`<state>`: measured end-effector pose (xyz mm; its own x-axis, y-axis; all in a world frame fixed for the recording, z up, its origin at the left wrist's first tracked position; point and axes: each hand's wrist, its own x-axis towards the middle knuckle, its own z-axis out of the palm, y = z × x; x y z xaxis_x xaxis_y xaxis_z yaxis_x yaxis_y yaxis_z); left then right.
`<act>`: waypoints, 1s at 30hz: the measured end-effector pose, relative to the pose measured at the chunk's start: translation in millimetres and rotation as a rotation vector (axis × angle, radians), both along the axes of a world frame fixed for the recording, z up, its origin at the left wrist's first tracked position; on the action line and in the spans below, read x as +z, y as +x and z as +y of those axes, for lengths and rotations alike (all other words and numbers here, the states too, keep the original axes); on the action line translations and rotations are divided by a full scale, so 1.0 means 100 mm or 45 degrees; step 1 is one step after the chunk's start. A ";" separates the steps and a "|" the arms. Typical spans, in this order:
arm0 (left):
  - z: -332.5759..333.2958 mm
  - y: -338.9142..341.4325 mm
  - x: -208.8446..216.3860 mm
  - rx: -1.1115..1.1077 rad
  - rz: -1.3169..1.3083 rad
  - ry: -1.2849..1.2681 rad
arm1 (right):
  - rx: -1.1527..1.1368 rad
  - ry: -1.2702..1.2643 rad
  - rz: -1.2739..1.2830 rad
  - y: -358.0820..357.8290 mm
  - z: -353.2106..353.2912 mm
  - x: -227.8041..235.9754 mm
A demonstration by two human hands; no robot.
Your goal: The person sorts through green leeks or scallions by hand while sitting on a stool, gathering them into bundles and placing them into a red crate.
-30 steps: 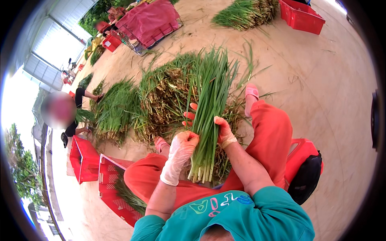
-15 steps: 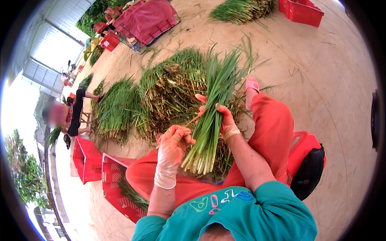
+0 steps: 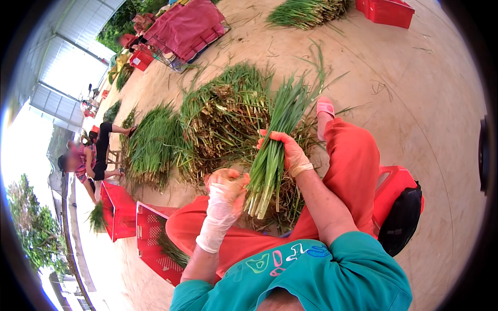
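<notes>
In my gloved right hand point(image 3: 289, 151) is a bunch of garlic chives point(image 3: 273, 161), gripped around its middle. Its green leaves point away from me and the pale cut ends toward my lap. My left hand point(image 3: 224, 187), in a whitish glove with orange showing at the fingers, is just left of the stalk ends. Its fingers are curled in; whatever they may hold is hidden. Beyond the hands lies a big heap of untrimmed chives point(image 3: 223, 122) with brown, dry bases. Left of it is a greener chive pile point(image 3: 153, 142).
Red crates point(image 3: 148, 241) point(image 3: 120, 210) stand at my left. A red plastic seat point(image 3: 386, 189) with a black bag point(image 3: 402, 220) is at my right. Another person point(image 3: 88, 158) sits at the far left. Farther off are a pink-covered cart point(image 3: 187, 28), more chives point(image 3: 308, 13) and a red crate point(image 3: 386, 13).
My right hand's fingers have closed further round the bunch, which looks narrower and more upright. My left hand has shifted slightly down. The person at left has leaned, and greens now show beside the crate.
</notes>
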<state>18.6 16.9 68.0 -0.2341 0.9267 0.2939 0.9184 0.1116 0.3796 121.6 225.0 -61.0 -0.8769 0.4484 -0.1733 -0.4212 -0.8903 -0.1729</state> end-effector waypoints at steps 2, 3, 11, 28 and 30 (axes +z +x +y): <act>0.03 0.14 -0.05 -0.073 0.509 0.064 | -0.015 -0.002 -0.036 0.01 0.00 0.01; 0.01 0.12 -0.16 -0.046 0.458 -0.018 | -0.025 -0.003 -0.053 0.00 -0.01 0.02; 0.04 0.22 -0.15 -0.034 0.632 -0.178 | 0.045 -0.060 -0.156 -0.01 -0.01 0.01; -0.46 0.09 -0.16 -0.199 0.497 -0.234 | -0.361 0.062 0.120 0.15 0.16 0.15; -0.60 0.09 -0.06 -0.214 0.502 -0.247 | -0.427 0.105 0.183 0.21 0.23 0.17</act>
<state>28.0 -43.4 62.3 0.0187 0.9889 0.1477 0.9998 -0.0167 -0.0147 142.4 247.8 -43.8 -0.6913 0.7225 -0.0104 -0.7125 -0.6840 -0.1567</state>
